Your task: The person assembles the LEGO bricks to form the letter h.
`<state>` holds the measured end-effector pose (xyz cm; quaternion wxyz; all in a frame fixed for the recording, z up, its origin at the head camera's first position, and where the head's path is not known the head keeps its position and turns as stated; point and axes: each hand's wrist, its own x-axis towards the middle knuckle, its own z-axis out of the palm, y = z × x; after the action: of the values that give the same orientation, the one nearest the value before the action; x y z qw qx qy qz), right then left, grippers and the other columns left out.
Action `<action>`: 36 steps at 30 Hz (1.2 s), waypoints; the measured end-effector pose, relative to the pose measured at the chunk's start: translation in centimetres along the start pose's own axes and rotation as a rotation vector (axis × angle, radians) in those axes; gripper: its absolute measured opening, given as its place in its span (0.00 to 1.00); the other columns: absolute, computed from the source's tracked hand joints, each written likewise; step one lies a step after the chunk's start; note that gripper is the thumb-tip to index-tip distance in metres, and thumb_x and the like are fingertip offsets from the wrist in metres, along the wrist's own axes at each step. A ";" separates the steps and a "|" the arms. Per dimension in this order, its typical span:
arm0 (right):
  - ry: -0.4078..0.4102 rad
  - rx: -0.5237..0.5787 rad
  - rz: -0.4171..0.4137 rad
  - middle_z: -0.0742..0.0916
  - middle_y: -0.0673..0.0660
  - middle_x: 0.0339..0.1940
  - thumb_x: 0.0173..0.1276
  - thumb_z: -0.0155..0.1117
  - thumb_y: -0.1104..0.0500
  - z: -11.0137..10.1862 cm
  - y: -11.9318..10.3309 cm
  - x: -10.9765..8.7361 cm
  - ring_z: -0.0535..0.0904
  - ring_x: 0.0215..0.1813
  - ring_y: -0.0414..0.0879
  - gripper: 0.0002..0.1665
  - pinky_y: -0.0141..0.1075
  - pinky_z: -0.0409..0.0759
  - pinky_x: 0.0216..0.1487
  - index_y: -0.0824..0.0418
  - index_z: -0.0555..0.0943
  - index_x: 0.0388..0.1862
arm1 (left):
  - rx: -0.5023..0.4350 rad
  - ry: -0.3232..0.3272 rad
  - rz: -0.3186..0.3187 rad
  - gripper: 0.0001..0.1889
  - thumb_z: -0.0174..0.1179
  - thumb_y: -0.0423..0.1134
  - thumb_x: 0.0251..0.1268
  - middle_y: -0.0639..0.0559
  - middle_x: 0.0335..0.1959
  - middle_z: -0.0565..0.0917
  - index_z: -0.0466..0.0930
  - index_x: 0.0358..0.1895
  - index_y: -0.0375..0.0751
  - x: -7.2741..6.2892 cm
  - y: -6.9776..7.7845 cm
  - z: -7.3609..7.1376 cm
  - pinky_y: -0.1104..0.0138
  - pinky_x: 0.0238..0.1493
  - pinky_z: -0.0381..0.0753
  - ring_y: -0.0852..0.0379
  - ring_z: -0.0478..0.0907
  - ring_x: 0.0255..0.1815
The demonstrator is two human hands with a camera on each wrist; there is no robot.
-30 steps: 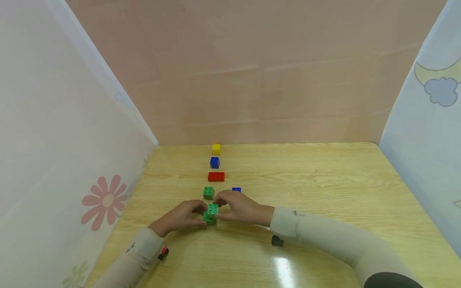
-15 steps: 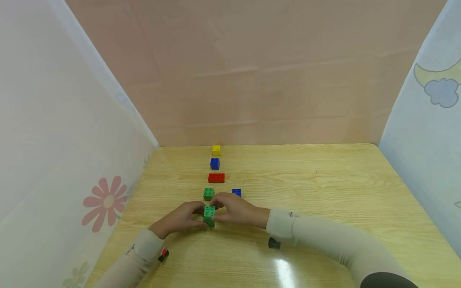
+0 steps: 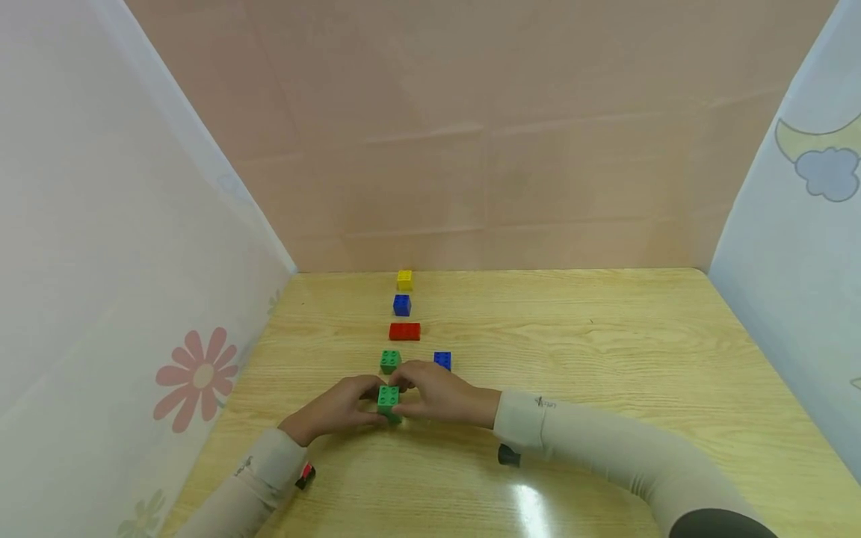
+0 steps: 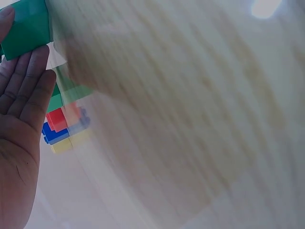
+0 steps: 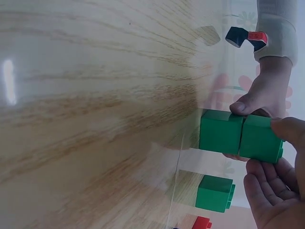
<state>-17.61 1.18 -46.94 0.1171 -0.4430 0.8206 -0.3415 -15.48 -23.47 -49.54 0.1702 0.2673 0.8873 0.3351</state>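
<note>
Green on green: saw upper brick pinched in right hand | atop lower brick, pinched in left hand, on table | judged skewed seating or toppling possible if pressed off-centre or held too slackly

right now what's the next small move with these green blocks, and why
I'd probably press the upper green block down with the right hand. It sits on the lower green block, but a dark line between them suggests they may not be fully joined, and the left hand appears to steady the lower one.
</note>
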 end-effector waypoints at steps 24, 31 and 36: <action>0.007 -0.126 -0.048 0.82 0.46 0.47 0.66 0.68 0.50 -0.1 -1.2 0.5 0.80 0.47 0.40 0.19 0.23 0.77 0.45 0.55 0.78 0.52 | 0.047 -0.014 0.023 0.22 0.68 0.54 0.58 0.63 0.54 0.80 0.77 0.54 0.53 0.1 -0.3 0.0 0.64 0.58 0.77 0.62 0.77 0.56; 0.004 -0.139 -0.046 0.82 0.46 0.46 0.66 0.68 0.50 -0.1 -1.2 0.6 0.80 0.46 0.39 0.19 0.23 0.77 0.45 0.55 0.78 0.52 | 0.053 -0.011 0.028 0.23 0.69 0.53 0.58 0.62 0.54 0.80 0.76 0.55 0.51 0.2 -0.4 0.1 0.66 0.56 0.78 0.61 0.77 0.56; 0.004 -0.141 -0.048 0.82 0.46 0.45 0.66 0.68 0.49 -0.1 -1.1 0.8 0.80 0.46 0.38 0.18 0.23 0.77 0.44 0.55 0.78 0.51 | 0.080 -0.003 0.038 0.22 0.69 0.51 0.59 0.61 0.54 0.80 0.76 0.54 0.50 0.2 -0.4 0.1 0.66 0.56 0.78 0.61 0.78 0.56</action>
<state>-17.38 0.19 -46.11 0.0758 -0.4691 0.8319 -0.2867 -15.76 -23.55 -49.93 0.1543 0.2915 0.8945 0.3019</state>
